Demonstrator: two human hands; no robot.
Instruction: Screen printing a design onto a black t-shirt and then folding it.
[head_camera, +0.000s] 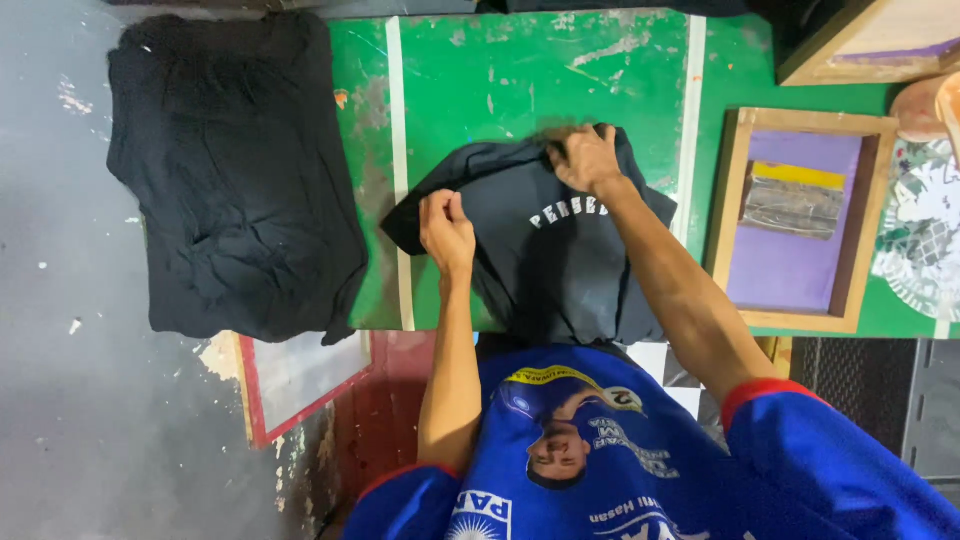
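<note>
A dark shirt (545, 265) with white arched lettering is spread on the green tabletop (520, 80), its lower edge hanging over the near side toward the person. The left hand (447, 232) is closed into a fist on the shirt's left edge, where a fold of cloth is pinched in the grip; the knuckles are turned up and the thumb is tucked against the fingers. The right hand (585, 158) is laid at the shirt's top edge, the fingers curled over the cloth and a bunch of it gathered under them, so that this grip too is closed on the shirt. The cloth between the two hands is rumpled and lifted into a ridge, and a pointed corner of the shirt is seen sticking out to the left, just past a white tape line (398, 170) on the tabletop.

A stack of dark folded cloth (235, 170) is set at the tabletop's left end, partly overhanging it, well apart from the hands. To the right, beyond a second tape line, a wooden printing frame (737, 215) with a purple screen is laid flat, and a yellow and grey strip is seen inside it. Another wooden frame (850, 45) is placed at the upper right corner.
</note>
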